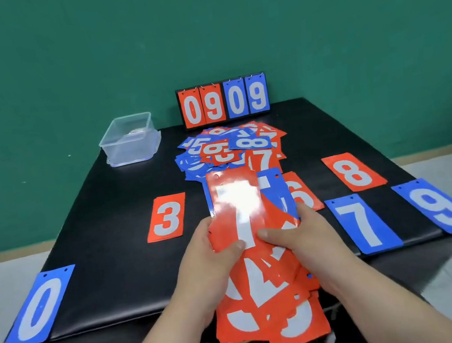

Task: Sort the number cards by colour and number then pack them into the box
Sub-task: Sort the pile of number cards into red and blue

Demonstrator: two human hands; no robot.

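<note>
A fanned bundle of red and blue number cards (244, 216) is held over the table's front edge, a glossy red 7 on top. My left hand (213, 258) grips its left side, thumb on the top card. My right hand (299, 237) grips the right side, thumb on the same card. More red cards (273, 308) hang below my hands. A mixed loose pile (230, 149) lies mid-table. Single cards lie flat: red 3 (167, 217), red 6 (302, 192), red 8 (353, 171), blue 7 (362, 223), blue 9 (439, 206), blue 0 (39, 308). The clear plastic box (130, 140) stands at the back left.
A flip scoreboard (224, 101) showing 0909 stands at the back edge of the black table (106, 253). A green wall rises behind it. Blue 0 and blue 9 overhang the table's front corners. Pale floor tiles lie on both sides.
</note>
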